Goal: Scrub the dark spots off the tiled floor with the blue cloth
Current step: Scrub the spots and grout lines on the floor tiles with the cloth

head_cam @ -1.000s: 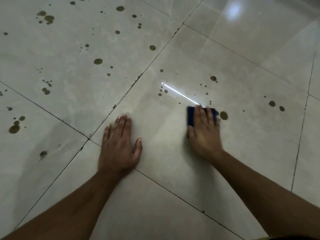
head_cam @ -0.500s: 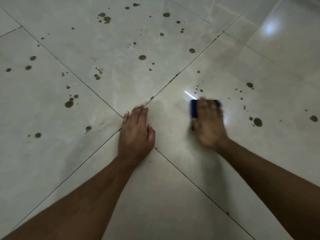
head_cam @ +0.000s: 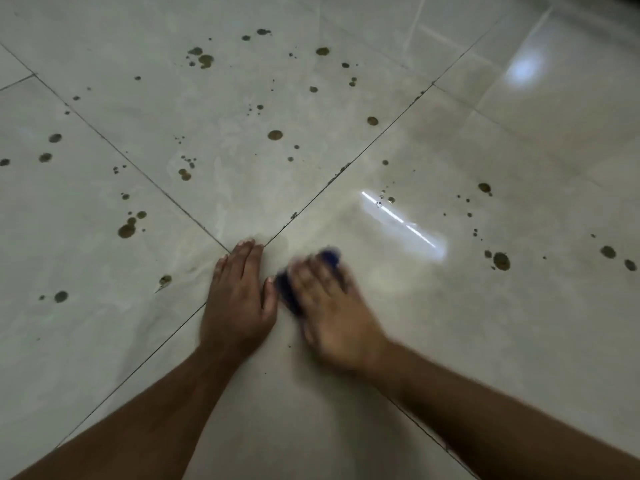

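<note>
Under right hand (head_cam: 332, 306), blue cloth (head_cam: 294, 292), blurred.

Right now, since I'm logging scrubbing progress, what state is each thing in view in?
left hand: flat on the floor, fingers together, empty.
right hand: pressed on the cloth, motion-blurred.
blue cloth: bunched under the right hand, mostly covered, close beside the left thumb.
tiled floor: glossy, with light reflections.
dark spots: many not yet scrubbed off, scattered beyond both hands.
</note>
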